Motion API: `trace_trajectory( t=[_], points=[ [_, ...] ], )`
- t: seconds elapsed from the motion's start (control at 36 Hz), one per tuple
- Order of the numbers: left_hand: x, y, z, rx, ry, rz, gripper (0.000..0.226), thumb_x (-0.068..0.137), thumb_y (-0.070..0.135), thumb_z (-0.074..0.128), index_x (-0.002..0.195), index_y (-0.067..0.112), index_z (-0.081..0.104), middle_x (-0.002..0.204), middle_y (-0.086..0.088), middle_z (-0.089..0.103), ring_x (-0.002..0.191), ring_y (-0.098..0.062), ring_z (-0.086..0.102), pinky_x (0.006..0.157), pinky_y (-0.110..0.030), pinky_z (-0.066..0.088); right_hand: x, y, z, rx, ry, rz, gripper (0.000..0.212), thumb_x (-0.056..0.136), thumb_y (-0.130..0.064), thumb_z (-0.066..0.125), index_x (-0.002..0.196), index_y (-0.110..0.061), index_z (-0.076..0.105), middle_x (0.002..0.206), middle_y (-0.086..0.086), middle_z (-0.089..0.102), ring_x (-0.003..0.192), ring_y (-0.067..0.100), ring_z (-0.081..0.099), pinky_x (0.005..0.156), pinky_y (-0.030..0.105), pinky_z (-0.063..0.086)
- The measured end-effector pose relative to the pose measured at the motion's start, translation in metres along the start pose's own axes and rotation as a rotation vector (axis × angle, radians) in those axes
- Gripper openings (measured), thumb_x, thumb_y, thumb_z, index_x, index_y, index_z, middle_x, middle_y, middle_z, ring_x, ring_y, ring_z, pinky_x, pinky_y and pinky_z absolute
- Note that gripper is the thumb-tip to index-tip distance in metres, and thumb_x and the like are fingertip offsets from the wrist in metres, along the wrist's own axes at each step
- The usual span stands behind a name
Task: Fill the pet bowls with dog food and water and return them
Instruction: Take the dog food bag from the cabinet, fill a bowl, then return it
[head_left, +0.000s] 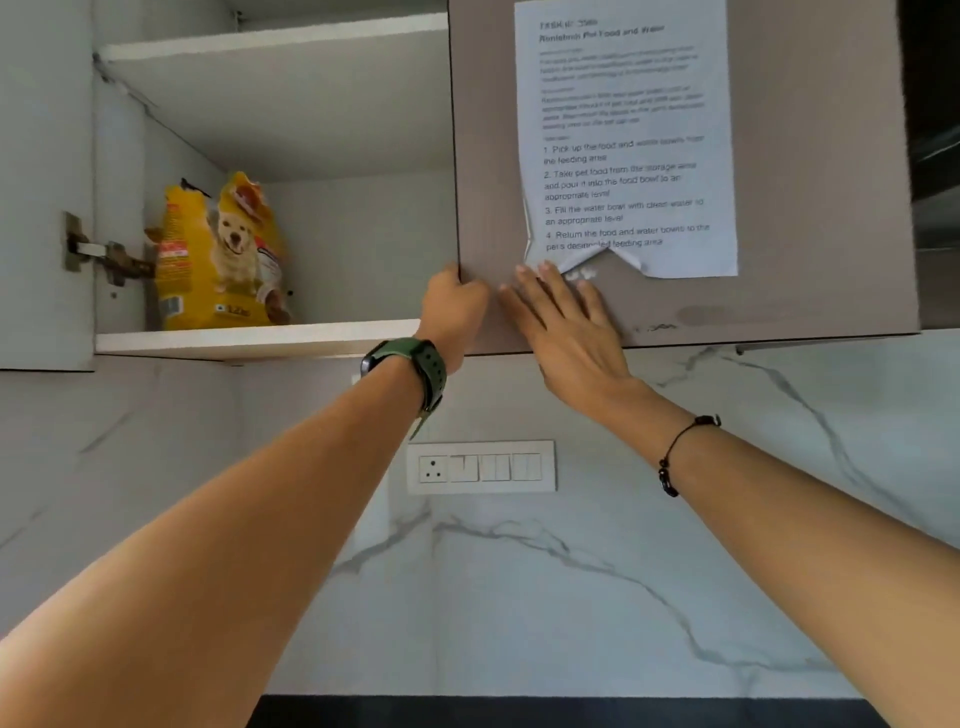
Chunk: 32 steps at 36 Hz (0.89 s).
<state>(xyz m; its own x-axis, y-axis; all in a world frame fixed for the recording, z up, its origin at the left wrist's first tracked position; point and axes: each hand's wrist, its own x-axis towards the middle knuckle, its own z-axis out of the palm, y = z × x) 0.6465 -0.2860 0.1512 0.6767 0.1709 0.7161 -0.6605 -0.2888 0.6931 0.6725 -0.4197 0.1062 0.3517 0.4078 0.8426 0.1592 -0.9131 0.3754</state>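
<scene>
A marble wall (519, 597) fills most of the view, with a wall cabinet (291, 130) above it, left side open. The brown cabinet door (810, 208) has a printed sheet (623, 130) taped on, bottom edge torn. On the lower shelf (249, 340) a yellow dog food bag (223, 254) is stood upright, toward the left. The door's edge is clenched by the left hand (454, 306), grip closed on it. The right hand (566, 317) is laid flat on the door, fingers released. A switch panel (480, 466) is set below.

Glossy yellow dog food bag (221, 254), matt woodgrain cabinet door (810, 171), veined marble backsplash (519, 597)
</scene>
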Motion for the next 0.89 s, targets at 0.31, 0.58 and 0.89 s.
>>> trace_trajectory(
  t=[0.31, 0.58, 0.89],
  points=[
    [0.011, -0.017, -0.003, -0.167, 0.076, 0.006, 0.038, 0.088, -0.002, 0.035, 0.114, 0.005, 0.062, 0.106, -0.01, 0.065, 0.096, -0.028, 0.061, 0.084, -0.037, 0.055, -0.003, 0.0, 0.005, -0.205, 0.109, -0.022, 0.079, 0.081, 0.002, 0.044, 0.151, -0.012, 0.01, 0.159, 0.011, 0.013, 0.145, 0.033, 0.015, 0.112, 0.055, 0.024],
    [-0.022, -0.02, 0.0, -0.273, 0.202, 0.157, 0.026, 0.09, 0.016, 0.044, 0.106, 0.006, 0.061, 0.071, 0.009, 0.053, 0.064, -0.004, 0.047, 0.055, -0.014, 0.04, -0.017, -0.004, -0.025, -0.268, 0.349, -0.032, 0.062, 0.082, 0.004, 0.026, 0.14, -0.007, 0.042, 0.145, 0.014, 0.044, 0.132, 0.035, 0.043, 0.099, 0.052, 0.044],
    [-0.11, 0.047, 0.002, -0.449, 0.141, 0.432, 0.006, 0.091, 0.021, 0.051, 0.089, 0.027, 0.049, 0.078, 0.017, 0.054, 0.065, 0.01, 0.051, 0.064, -0.007, 0.042, -0.062, 0.006, -0.102, 0.048, 0.528, 0.002, 0.073, 0.067, 0.021, 0.048, 0.138, 0.006, 0.039, 0.144, 0.025, 0.039, 0.136, 0.042, 0.033, 0.106, 0.057, 0.036]
  ],
)
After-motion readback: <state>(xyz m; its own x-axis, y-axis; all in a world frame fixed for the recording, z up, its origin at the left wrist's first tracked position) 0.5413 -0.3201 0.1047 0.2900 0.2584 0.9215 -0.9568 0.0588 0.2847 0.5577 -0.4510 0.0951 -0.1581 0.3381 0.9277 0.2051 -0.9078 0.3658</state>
